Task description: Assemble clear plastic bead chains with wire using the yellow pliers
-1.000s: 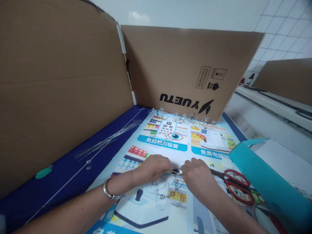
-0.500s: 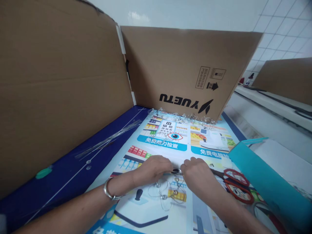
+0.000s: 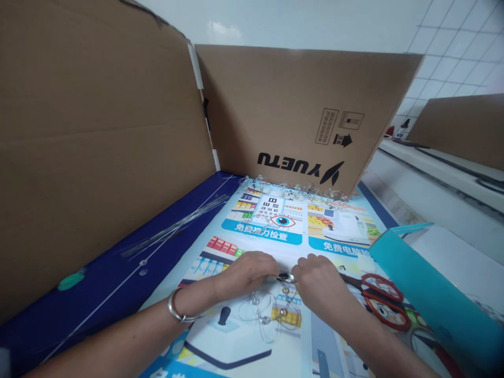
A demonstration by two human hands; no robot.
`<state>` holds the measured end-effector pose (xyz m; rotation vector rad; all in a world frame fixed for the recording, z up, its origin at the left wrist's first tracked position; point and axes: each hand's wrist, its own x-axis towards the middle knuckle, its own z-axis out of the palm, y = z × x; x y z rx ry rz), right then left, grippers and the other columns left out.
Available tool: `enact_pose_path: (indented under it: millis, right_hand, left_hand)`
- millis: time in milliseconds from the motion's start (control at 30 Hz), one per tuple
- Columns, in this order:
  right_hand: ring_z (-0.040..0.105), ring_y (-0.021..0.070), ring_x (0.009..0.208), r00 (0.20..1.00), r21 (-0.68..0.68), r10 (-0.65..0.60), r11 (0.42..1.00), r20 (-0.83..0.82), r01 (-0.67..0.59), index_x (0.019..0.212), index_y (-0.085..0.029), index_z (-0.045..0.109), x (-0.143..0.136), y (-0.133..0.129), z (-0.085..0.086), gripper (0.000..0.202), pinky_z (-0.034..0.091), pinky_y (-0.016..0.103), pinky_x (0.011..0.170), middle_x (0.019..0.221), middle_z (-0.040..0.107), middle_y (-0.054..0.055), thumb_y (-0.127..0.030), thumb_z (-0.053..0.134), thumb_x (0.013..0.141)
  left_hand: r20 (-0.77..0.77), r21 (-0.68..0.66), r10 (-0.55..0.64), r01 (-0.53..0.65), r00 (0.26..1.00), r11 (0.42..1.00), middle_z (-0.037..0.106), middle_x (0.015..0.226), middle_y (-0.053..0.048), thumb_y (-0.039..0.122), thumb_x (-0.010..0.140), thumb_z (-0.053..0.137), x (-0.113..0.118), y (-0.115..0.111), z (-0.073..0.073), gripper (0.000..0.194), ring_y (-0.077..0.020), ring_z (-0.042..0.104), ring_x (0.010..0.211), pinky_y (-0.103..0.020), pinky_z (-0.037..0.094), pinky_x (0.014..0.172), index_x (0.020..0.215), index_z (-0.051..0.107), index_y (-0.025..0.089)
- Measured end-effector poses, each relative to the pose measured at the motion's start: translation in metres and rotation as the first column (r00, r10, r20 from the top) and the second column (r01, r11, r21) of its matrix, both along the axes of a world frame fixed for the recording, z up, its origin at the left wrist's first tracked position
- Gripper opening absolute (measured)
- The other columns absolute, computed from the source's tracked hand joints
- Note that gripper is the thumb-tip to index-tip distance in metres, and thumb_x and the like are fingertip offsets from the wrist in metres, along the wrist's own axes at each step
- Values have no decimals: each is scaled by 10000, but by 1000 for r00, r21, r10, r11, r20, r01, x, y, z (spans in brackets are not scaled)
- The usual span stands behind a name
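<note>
Over the printed sheet [image 3: 244,341], my left hand [image 3: 254,270] and my right hand [image 3: 317,278] are closed in pinches close together. A small black-and-clear piece [image 3: 285,276] bridges the short gap between their fingertips. Below it hangs or lies a loop of thin wire with clear round beads [image 3: 265,319], seemingly joined to that piece. The fingertips are partly hidden, so the exact grip is unclear. Just right of my right hand lie red-handled scissors [image 3: 381,287], their dark blades pointing toward it.
Left, a bundle of thin straight wires [image 3: 177,226] lies on dark blue cloth [image 3: 98,304] near a green piece [image 3: 71,280]. Several beaded wire pieces [image 3: 299,190] line the foot of the cardboard panel [image 3: 275,105]. A teal-sided box [image 3: 437,283] stands at right.
The small piece between my fingertips has turned slightly and shows more of its clear part. Both hands stay almost in the same place.
</note>
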<state>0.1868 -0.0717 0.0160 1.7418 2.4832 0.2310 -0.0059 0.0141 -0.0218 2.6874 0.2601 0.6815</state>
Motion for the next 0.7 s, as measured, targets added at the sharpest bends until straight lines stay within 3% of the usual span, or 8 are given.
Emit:
enact_pose_path:
  millis: [700]
  right_hand:
    - [494,135,646,998,-53,-65,996,-4,65,732,-155,575,-3,-2,5,143,245,263,548,709,576,47,-78,455,742]
  left_hand:
    - [-31,33,-13,14,999,999,563,712,-16,18,743,368,4,-2,2,232,-126,506,678,-219,374,616,801,538,165]
